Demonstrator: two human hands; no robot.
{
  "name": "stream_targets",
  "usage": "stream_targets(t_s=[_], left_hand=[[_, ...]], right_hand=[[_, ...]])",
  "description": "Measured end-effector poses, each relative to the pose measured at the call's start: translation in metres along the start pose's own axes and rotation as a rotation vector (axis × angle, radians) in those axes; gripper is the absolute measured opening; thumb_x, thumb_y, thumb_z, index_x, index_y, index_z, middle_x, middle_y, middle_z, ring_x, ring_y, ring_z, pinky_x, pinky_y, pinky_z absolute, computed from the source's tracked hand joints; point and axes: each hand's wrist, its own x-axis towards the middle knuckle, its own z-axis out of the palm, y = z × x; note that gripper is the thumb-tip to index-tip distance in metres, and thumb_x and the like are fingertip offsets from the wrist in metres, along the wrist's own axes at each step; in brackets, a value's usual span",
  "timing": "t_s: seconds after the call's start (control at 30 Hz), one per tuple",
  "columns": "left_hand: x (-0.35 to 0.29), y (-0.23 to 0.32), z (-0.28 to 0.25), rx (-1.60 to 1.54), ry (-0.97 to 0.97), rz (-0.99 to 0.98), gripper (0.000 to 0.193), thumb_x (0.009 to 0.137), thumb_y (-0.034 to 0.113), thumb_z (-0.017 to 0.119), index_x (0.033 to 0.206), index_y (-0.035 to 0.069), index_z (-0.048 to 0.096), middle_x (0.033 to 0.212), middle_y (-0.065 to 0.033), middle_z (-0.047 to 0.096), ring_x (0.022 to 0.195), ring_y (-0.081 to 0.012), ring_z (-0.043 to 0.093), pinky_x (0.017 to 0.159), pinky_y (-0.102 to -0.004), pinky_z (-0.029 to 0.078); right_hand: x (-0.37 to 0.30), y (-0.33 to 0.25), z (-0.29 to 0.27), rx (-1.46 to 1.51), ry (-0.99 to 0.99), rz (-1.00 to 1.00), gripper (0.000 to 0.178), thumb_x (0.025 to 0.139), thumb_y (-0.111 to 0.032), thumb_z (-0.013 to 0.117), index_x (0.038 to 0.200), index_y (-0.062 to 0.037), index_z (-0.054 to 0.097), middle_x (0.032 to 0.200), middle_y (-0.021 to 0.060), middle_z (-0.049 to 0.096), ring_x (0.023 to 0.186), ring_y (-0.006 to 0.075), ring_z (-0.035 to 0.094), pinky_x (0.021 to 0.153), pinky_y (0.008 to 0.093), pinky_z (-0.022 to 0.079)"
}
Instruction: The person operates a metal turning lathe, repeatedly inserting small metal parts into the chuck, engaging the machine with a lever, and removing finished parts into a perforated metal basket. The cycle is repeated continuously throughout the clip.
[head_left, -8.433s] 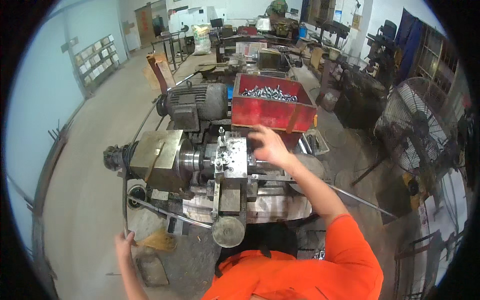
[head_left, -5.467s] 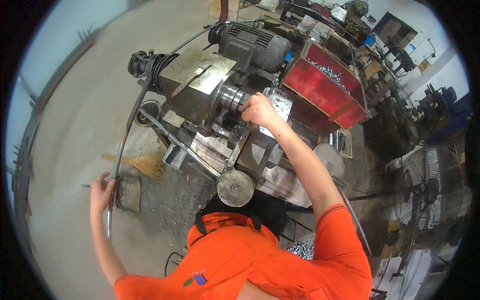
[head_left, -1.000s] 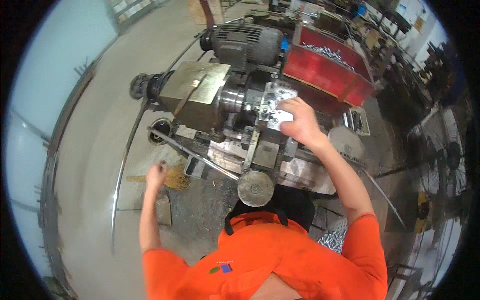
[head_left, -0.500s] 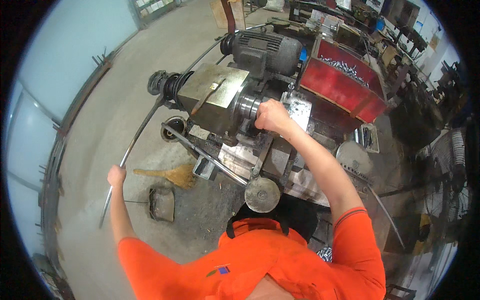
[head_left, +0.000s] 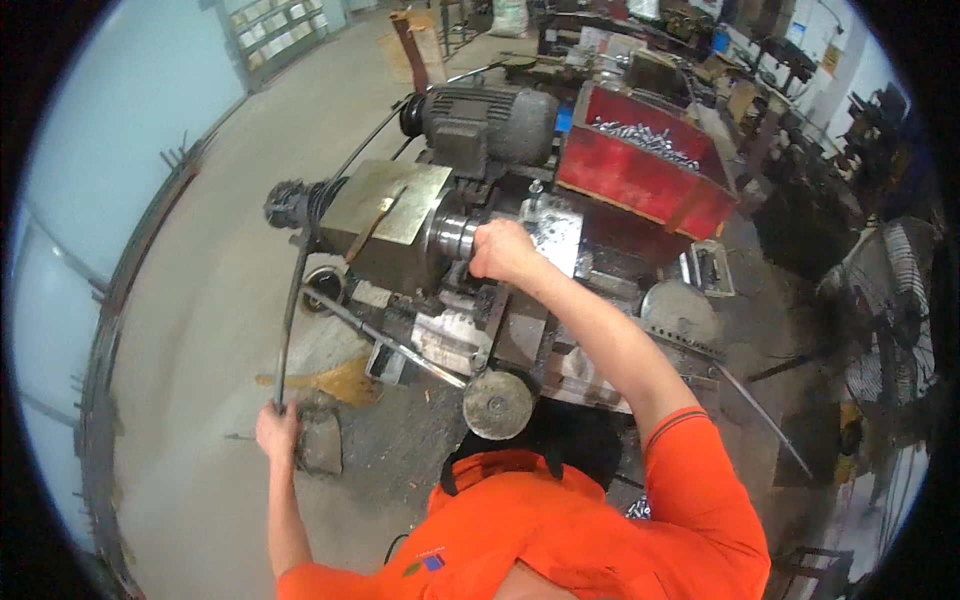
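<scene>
My left hand [head_left: 277, 432] is closed round the lower end of a long metal lever [head_left: 290, 335], which runs up to the left end of the lathe's headstock [head_left: 385, 215]. My right hand [head_left: 503, 250] is a closed fist against the front of the shiny round spindle nose [head_left: 455, 238]. Whatever its fingers hold is hidden behind them. A dark flat bar [head_left: 377, 228], perhaps a file, lies on the headstock's metal top. Right of my fist is a metal block [head_left: 553, 235] with dark specks on it.
Behind the lathe sits a ribbed motor [head_left: 490, 125]. A red bin [head_left: 625, 175] of small metal parts stands at the back right. Nearer are a round handwheel [head_left: 498, 404] and a slanting metal bar [head_left: 385, 338]. A straw broom [head_left: 340, 382] and a dustpan [head_left: 320, 442] lie on the floor.
My left hand has drawn the lever's end nearer to me and to the right, so the lever stands steeper. My right fist stays at the spindle. The whole view has shifted a little.
</scene>
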Motion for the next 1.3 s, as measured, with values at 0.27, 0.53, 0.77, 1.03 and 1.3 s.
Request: stream_targets(t_s=[0.27,0.53,0.77,1.03,1.3], left_hand=[[0.014,0.001,0.008,0.123,0.027,0.166,0.037,0.073,0.034,0.068,0.09,0.002,0.061,0.078,-0.0189,0.064,0.075,-0.0368,0.062,0.069,-0.0446,0.049],[-0.003,0.151,-0.006,-0.378,-0.267,0.809,0.036,0.079,0.026,0.064,0.107,0.003,0.06,0.084,-0.0155,0.066,0.076,-0.0335,0.064,0.069,-0.0422,0.049],[-0.022,0.213,0.072,-0.357,-0.501,0.943,0.026,0.082,0.024,0.061,0.098,0.004,0.064,0.075,-0.0135,0.065,0.068,-0.0278,0.063,0.065,-0.0371,0.048],[-0.015,0.225,0.11,-0.331,-0.421,0.97,0.019,0.085,0.019,0.058,0.082,0.0,0.06,0.06,-0.006,0.056,0.051,-0.0124,0.05,0.051,-0.0295,0.041],[0.013,0.209,0.133,-0.309,-0.51,0.872,0.02,0.087,0.019,0.059,0.085,-0.001,0.061,0.063,-0.006,0.059,0.055,-0.0116,0.051,0.053,-0.029,0.041]], right_hand=[[-0.027,0.075,-0.097,-0.026,0.56,0.089,0.046,0.056,-0.017,0.063,0.101,-0.0103,0.067,0.117,0.0205,0.054,0.098,0.0382,0.054,0.087,0.0436,0.047],[-0.111,0.09,-0.059,0.192,0.486,-0.052,0.051,0.056,-0.015,0.062,0.106,-0.0066,0.064,0.127,0.02,0.048,0.109,0.0371,0.052,0.093,0.0407,0.043],[-0.305,0.137,-0.014,0.5,0.4,0.422,0.04,0.059,-0.01,0.06,0.098,-0.0011,0.064,0.096,0.0134,0.064,0.08,0.0241,0.063,0.072,0.0333,0.051],[-0.601,0.194,0.087,-0.019,0.052,1.341,0.031,0.059,-0.022,0.064,0.087,-0.0119,0.071,0.089,0.0154,0.066,0.086,0.0313,0.063,0.08,0.0384,0.051],[-0.61,0.18,0.161,0.008,-0.406,1.348,0.029,0.064,-0.026,0.062,0.083,-0.0044,0.067,0.096,0.018,0.064,0.094,0.0309,0.061,0.085,0.036,0.049]])
